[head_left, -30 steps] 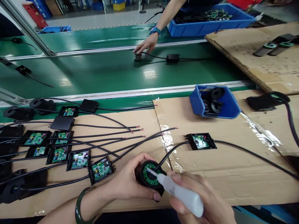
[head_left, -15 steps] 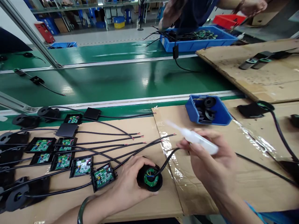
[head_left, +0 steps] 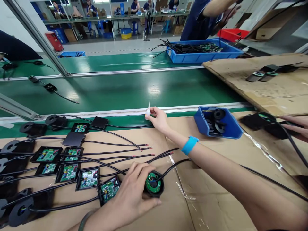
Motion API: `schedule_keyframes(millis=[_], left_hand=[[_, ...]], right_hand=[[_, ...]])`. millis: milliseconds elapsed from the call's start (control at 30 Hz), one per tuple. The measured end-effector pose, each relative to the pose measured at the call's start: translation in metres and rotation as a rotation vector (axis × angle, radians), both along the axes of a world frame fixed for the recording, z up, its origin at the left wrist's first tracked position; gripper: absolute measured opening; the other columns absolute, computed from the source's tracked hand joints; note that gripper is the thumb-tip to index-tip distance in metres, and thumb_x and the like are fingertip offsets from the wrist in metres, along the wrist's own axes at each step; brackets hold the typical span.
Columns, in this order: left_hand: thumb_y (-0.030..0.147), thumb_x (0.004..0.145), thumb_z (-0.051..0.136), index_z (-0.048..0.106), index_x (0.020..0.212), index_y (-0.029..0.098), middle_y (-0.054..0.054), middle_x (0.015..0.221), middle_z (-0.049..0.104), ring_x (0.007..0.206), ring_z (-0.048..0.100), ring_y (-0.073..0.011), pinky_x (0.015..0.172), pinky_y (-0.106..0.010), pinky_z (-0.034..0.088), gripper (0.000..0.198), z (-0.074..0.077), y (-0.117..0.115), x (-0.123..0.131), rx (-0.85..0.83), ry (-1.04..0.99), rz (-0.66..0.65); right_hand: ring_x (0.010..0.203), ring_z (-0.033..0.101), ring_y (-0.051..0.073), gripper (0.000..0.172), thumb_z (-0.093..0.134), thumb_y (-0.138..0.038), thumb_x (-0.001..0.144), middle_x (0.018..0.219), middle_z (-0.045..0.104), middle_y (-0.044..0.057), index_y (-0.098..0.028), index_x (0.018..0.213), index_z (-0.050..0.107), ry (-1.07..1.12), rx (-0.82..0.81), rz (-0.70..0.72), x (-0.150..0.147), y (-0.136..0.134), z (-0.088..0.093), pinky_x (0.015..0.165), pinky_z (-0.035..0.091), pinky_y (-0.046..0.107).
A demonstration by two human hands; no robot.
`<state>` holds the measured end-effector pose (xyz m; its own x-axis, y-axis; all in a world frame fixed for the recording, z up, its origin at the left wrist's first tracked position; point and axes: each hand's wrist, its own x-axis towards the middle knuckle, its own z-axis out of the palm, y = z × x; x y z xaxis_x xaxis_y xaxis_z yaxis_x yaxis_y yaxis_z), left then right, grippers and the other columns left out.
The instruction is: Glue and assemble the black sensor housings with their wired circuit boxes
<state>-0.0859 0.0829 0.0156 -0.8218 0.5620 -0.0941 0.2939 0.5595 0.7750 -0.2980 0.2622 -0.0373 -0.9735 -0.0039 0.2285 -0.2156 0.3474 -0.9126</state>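
Observation:
My left hand is closed round the side of a black round housing on the cardboard. Inside its open top a green round circuit board shows, and a black cable runs out to the right. At the far edge of the cardboard, my right hand grips a small white dropper bottle between thumb and fingers, its thin nozzle pointing up. Close by my left hand lies a black case with a green circuit board, partly covered by the hand.
Several open cases with boards, cables and black housings cover the left. A blue bin of black parts stands right of centre. Another person's hand touches a black part at right. Beyond runs a green belt.
My right hand has carried the dropper bottle away from the housing, forward and left to the cardboard's far edge. My left hand stays at the housing. Another person's hand has appeared at right.

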Motion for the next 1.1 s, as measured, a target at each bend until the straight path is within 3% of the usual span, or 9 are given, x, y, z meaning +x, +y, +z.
schedule_keyframes(millis=[100, 200, 267, 433, 567, 767, 867, 967, 1100], left_hand=[[0.019, 0.076, 0.073, 0.042, 0.139, 0.023, -0.005, 0.132, 0.053, 0.122, 0.044, -0.0225, 0.107, -0.041, 0.038, 0.07, 0.006, -0.005, -0.002, 0.053, -0.074, -0.029], [0.016, 0.075, 0.072, 0.05, 0.13, 0.025, -0.001, 0.124, 0.058, 0.115, 0.047, -0.0203, 0.1, -0.036, 0.042, 0.06, 0.008, -0.005, -0.005, 0.1, -0.09, -0.017], [0.017, 0.075, 0.074, 0.054, 0.124, 0.023, -0.001, 0.119, 0.06, 0.11, 0.05, -0.0207, 0.097, -0.036, 0.043, 0.054, 0.006, -0.003, -0.005, 0.104, -0.077, 0.0], [0.022, 0.074, 0.078, 0.053, 0.115, 0.019, -0.004, 0.113, 0.06, 0.106, 0.053, -0.0225, 0.09, -0.037, 0.045, 0.048, -0.001, 0.003, 0.0, 0.086, 0.009, 0.041], [0.024, 0.071, 0.081, 0.05, 0.112, 0.019, -0.005, 0.109, 0.058, 0.101, 0.054, -0.0239, 0.084, -0.038, 0.047, 0.052, -0.006, 0.008, 0.004, 0.046, 0.067, 0.066], [0.027, 0.07, 0.082, 0.05, 0.108, 0.015, -0.008, 0.104, 0.058, 0.098, 0.056, -0.0267, 0.08, -0.041, 0.049, 0.051, -0.01, 0.016, 0.01, -0.024, 0.153, 0.098], [0.034, 0.067, 0.084, 0.053, 0.109, 0.013, -0.01, 0.107, 0.059, 0.103, 0.056, -0.0291, 0.084, -0.043, 0.05, 0.057, 0.006, 0.015, 0.006, -0.123, 0.057, 0.071], [0.045, 0.064, 0.085, 0.055, 0.12, 0.016, -0.012, 0.119, 0.058, 0.111, 0.055, -0.0303, 0.091, -0.042, 0.049, 0.07, 0.035, 0.013, -0.014, -0.247, -0.077, -0.089], [0.038, 0.092, 0.06, 0.064, 0.117, 0.021, -0.009, 0.112, 0.062, 0.1, 0.061, -0.0243, 0.085, -0.035, 0.049, 0.031, 0.068, 0.044, -0.073, -0.356, 0.149, -0.283]], right_hand=[[0.095, 0.06, 0.018, 0.019, 0.065, -0.021, 0.086, 0.1, 0.063, 0.006, -0.013, 0.102, 0.061, 0.005, 0.082, 0.036, -0.003, 0.002, 0.0, 0.096, 0.045, 0.041], [0.108, 0.057, 0.023, 0.039, 0.068, -0.025, 0.084, 0.116, 0.06, 0.01, -0.014, 0.119, 0.056, 0.002, 0.158, 0.069, 0.015, 0.013, 0.018, 0.096, 0.044, 0.044], [0.11, 0.056, 0.021, 0.035, 0.06, -0.031, 0.089, 0.12, 0.058, 0.01, -0.016, 0.12, 0.056, 0.008, 0.207, 0.135, 0.042, 0.024, 0.038, 0.091, 0.046, 0.038], [0.08, 0.064, 0.013, 0.021, 0.049, -0.031, 0.099, 0.089, 0.069, 0.001, -0.019, 0.098, 0.067, -0.052, 0.399, 0.571, 0.14, 0.055, 0.075, 0.07, 0.048, 0.024], [0.071, 0.059, 0.013, 0.017, 0.056, -0.03, 0.097, 0.077, 0.063, 0.001, -0.018, 0.086, 0.062, 0.002, 0.476, 0.502, 0.192, 0.067, 0.073, 0.063, 0.044, 0.024], [0.067, 0.055, 0.012, 0.016, 0.059, -0.021, 0.094, 0.071, 0.058, 0.001, -0.016, 0.078, 0.059, 0.114, 0.412, 0.394, 0.208, 0.066, 0.059, 0.061, 0.039, 0.023], [0.067, 0.054, 0.012, 0.016, 0.059, -0.021, 0.093, 0.071, 0.058, 0.0, -0.016, 0.078, 0.059, 0.099, 0.362, 0.376, 0.209, 0.066, 0.054, 0.063, 0.038, 0.024], [0.069, 0.053, 0.013, 0.016, 0.062, -0.022, 0.092, 0.07, 0.057, 0.0, -0.016, 0.077, 0.058, 0.085, 0.32, 0.348, 0.212, 0.066, 0.052, 0.066, 0.037, 0.026], [0.078, 0.053, 0.015, 0.015, 0.065, -0.026, 0.09, 0.078, 0.058, 0.003, -0.016, 0.079, 0.062, 0.137, 0.267, 0.294, 0.213, 0.065, 0.046, 0.073, 0.038, 0.028]])
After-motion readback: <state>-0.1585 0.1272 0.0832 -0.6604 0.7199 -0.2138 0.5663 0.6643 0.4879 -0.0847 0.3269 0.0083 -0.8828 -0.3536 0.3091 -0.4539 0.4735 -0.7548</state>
